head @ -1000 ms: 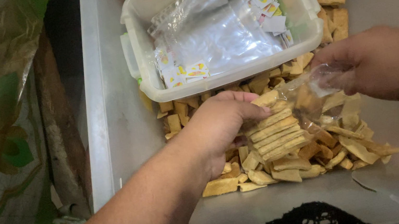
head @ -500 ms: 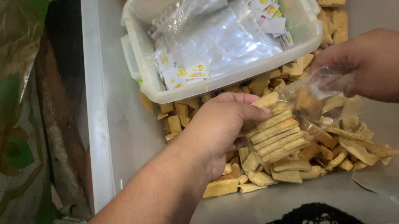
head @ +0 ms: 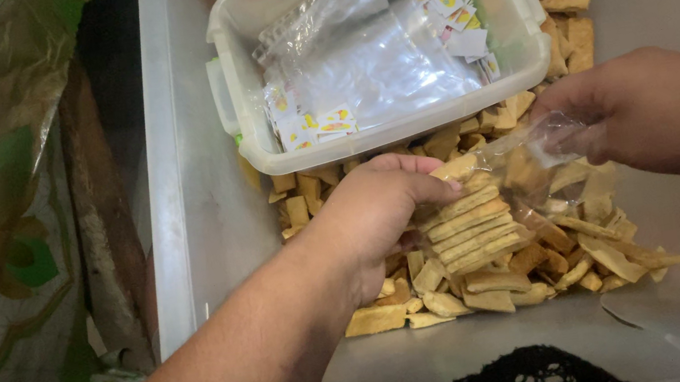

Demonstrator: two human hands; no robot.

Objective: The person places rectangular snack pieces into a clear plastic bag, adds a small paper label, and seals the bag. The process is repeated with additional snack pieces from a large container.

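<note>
Item: my left hand clamps 1 stack of tan biscuit sticks, long axes running left-right and stacked flat, feeding its right end into the clear bag my right hand pinches open, over the loose pile in the large bin.

Golden-tan biscuit sticks lie in a translucent whitish bin, by a clear bag, a white tub and green-leaf-patterned cloth.
</note>
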